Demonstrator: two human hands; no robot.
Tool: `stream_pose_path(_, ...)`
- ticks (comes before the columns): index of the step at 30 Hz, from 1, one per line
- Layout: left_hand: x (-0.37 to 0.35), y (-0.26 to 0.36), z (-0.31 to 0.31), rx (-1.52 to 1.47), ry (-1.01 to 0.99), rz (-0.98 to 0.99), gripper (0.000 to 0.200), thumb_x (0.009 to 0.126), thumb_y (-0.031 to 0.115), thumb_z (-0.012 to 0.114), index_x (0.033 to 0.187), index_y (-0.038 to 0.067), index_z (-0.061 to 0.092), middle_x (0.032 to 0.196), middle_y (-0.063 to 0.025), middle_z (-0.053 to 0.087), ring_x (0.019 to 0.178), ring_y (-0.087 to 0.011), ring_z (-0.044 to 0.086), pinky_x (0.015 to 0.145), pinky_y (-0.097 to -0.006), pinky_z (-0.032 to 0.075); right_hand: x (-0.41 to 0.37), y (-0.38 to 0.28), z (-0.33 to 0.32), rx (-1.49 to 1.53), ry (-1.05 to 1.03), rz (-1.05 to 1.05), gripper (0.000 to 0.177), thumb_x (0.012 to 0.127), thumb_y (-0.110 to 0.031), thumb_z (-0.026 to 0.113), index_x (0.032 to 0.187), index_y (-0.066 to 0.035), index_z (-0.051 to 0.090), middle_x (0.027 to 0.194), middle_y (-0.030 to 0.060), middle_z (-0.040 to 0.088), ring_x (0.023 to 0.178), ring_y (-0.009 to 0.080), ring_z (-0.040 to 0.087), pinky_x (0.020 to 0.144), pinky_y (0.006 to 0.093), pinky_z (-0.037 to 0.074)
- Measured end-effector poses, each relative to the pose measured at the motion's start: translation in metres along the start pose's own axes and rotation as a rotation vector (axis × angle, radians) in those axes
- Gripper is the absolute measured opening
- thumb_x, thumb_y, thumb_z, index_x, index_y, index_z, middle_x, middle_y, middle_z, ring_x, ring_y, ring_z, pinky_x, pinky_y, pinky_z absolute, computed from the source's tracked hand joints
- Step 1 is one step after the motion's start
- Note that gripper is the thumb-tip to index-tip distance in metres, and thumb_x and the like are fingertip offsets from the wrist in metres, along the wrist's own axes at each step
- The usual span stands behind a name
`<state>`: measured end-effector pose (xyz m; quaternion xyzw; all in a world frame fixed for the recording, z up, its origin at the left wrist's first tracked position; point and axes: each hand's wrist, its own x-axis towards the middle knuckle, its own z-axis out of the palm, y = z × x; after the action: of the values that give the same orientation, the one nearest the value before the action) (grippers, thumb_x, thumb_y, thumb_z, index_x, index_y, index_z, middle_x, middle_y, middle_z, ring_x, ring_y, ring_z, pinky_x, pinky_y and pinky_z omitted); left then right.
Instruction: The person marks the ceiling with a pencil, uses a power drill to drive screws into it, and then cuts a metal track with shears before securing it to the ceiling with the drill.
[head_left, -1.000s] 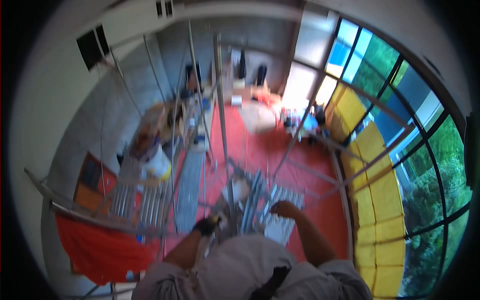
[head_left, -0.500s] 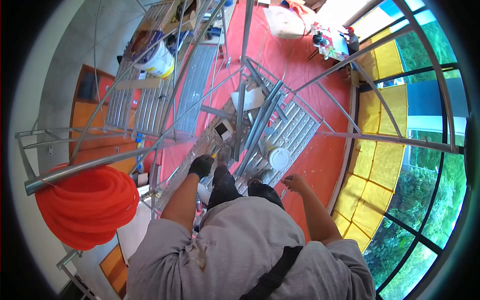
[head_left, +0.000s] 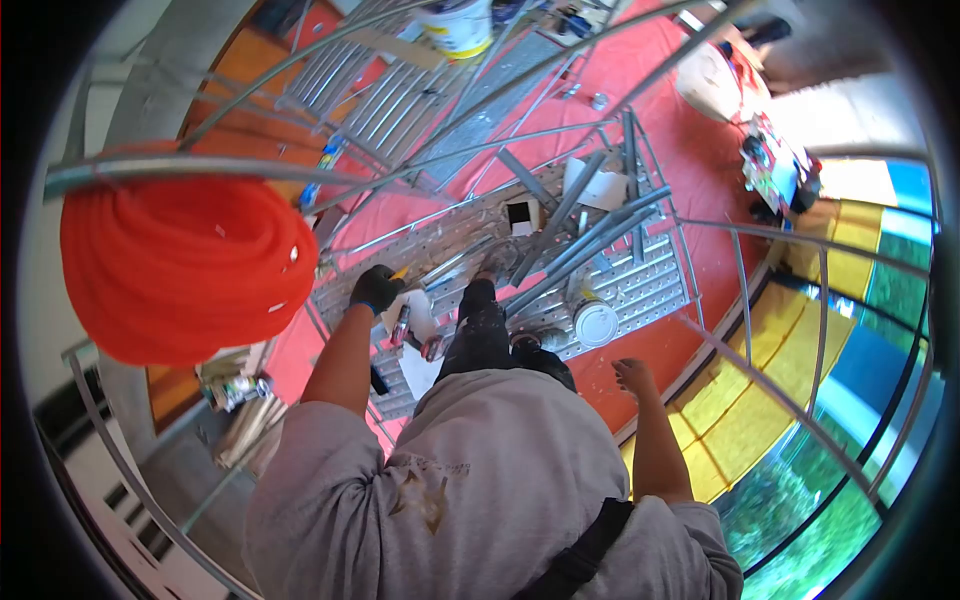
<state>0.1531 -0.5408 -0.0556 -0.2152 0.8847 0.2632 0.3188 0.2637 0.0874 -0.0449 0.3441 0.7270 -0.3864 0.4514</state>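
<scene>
My left hand (head_left: 376, 289), in a dark glove, is closed round a small tool whose yellow end (head_left: 400, 273) sticks out past the fingers; the rest is hidden in the grip. Beneath that hand, cordless power tools (head_left: 402, 325) lie by my foot on the perforated metal platform (head_left: 655, 285). Bare and holding nothing, my right hand (head_left: 633, 378) hangs out to the right with its fingers loosely bent and apart. Nearest to it is a bucket with a white lid (head_left: 596, 324). Several grey metal profiles (head_left: 590, 245) lie across the platform ahead of my feet.
A thick coil of orange-red tubing (head_left: 185, 270) hangs on the left below a scaffold tube (head_left: 120, 176). Scaffold rails surround the platform. A white bucket (head_left: 457, 28) stands on another platform. Red sheeting (head_left: 690, 150) covers the floor below, where a person (head_left: 806, 188) is by a table.
My view has turned left, and the platform and coil have shifted in it. My left hand, still gripping the yellow-ended tool, has moved left away from the profiles. My right hand stays out to the side.
</scene>
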Motion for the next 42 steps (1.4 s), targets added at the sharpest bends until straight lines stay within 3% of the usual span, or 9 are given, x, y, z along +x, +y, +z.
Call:
stream_pose_path(5, -0.057, -0.09, 0.003, 0.231, 0.023, 0.03, 0.043, 0.078, 0.039, 0.071, 0.101, 0.004, 0.069, 0.09, -0.0221, 0.072, 0.086, -0.0373, 0.07, 0.077, -0.0459, 0.056, 0.021, -0.056, -0.02, -0.113, 0.003, -0.06, 0.031, 0.093, -0.032, 0.07, 0.106, -0.004, 0.07, 0.079, 0.0032, 0.064, 0.063, 0.0124, 0.061, 0.054, 0.0299, 0.051)
stream_pose_path(6, -0.079, -0.095, 0.005, 0.19, -0.007, -0.146, 0.045, 0.078, 0.039, 0.07, 0.102, 0.0, 0.066, 0.098, -0.0272, 0.07, 0.097, -0.0431, 0.067, 0.084, -0.0478, 0.055, 0.029, -0.067, -0.021, -0.143, 0.007, -0.075, 0.031, 0.093, -0.032, 0.07, 0.106, -0.004, 0.07, 0.078, 0.0035, 0.064, 0.063, 0.0124, 0.061, 0.054, 0.0298, 0.051)
stream_pose_path(15, -0.161, -0.116, 0.074, 0.13, -0.078, -0.401, 0.058, 0.079, 0.052, 0.073, 0.103, 0.0, 0.066, 0.114, -0.0232, 0.068, 0.11, -0.0357, 0.065, 0.093, -0.0443, 0.051, 0.004, -0.209, 0.019, -0.415, -0.01, -0.452, 0.038, 0.091, -0.033, 0.07, 0.108, 0.001, 0.072, 0.087, 0.0099, 0.071, 0.067, 0.0173, 0.067, 0.059, 0.0321, 0.053)
stream_pose_path(23, -0.057, -0.063, 0.137, -0.128, 0.104, -0.28, 0.047, 0.08, 0.045, 0.066, 0.091, 0.0, 0.063, 0.094, -0.0246, 0.071, 0.092, -0.0376, 0.07, 0.083, -0.048, 0.054, 0.045, -0.149, 0.039, -0.602, -0.04, -0.461, 0.046, 0.087, -0.046, 0.07, 0.101, -0.003, 0.075, 0.09, 0.0157, 0.073, 0.077, 0.0289, 0.071, 0.075, 0.0408, 0.055)
stream_pose_path(24, -0.039, -0.055, 0.14, -0.169, 0.005, -0.301, 0.049, 0.083, 0.046, 0.062, 0.104, 0.001, 0.064, 0.105, -0.0272, 0.069, 0.1, -0.0427, 0.067, 0.089, -0.0509, 0.052, 0.049, -0.136, 0.038, -0.635, -0.047, -0.453, 0.048, 0.088, -0.049, 0.069, 0.102, -0.004, 0.075, 0.092, 0.0165, 0.073, 0.08, 0.0314, 0.071, 0.078, 0.0412, 0.055)
stream_pose_path(27, -0.003, -0.007, 0.136, -0.159, -0.01, -0.257, 0.049, 0.082, 0.044, 0.063, 0.104, 0.001, 0.063, 0.105, -0.0275, 0.069, 0.101, -0.0421, 0.067, 0.089, -0.0504, 0.052, 0.104, -0.052, 0.041, -0.623, 0.006, -0.427, 0.042, 0.089, -0.043, 0.072, 0.1, -0.004, 0.076, 0.078, 0.0104, 0.071, 0.067, 0.0168, 0.068, 0.062, 0.0335, 0.055)
stream_pose_path(30, 0.063, -0.009, 0.187, -0.133, -0.021, -0.174, 0.044, 0.084, 0.04, 0.061, 0.105, 0.001, 0.063, 0.105, -0.0274, 0.068, 0.102, -0.0414, 0.066, 0.087, -0.0491, 0.052, 0.105, -0.025, 0.044, -0.557, -0.069, -0.19, 0.041, 0.087, -0.043, 0.073, 0.102, -0.005, 0.076, 0.08, 0.0116, 0.071, 0.066, 0.017, 0.068, 0.062, 0.0336, 0.055)
stream_pose_path(36, 0.175, 0.039, 0.243, -0.067, -0.203, -0.11, 0.039, 0.082, 0.031, 0.063, 0.11, 0.005, 0.065, 0.111, -0.0247, 0.068, 0.107, -0.0397, 0.065, 0.091, -0.0459, 0.051, 0.138, 0.045, 0.073, -0.536, 0.039, -0.23, 0.038, 0.086, -0.04, 0.073, 0.102, -0.006, 0.076, 0.088, 0.0154, 0.074, 0.081, 0.0293, 0.072, 0.075, 0.0405, 0.056)
stream_pose_path(42, 0.274, 0.093, 0.338, -0.102, -0.085, 0.002, 0.048, 0.086, 0.033, 0.062, 0.124, 0.004, 0.059, 0.121, -0.0253, 0.064, 0.113, -0.0385, 0.063, 0.096, -0.0489, 0.05, 0.171, 0.06, 0.096, -0.576, 0.16, -0.137, 0.036, 0.088, -0.037, 0.07, 0.099, -0.003, 0.074, 0.098, 0.0186, 0.073, 0.095, 0.0362, 0.07, 0.086, 0.0439, 0.054)
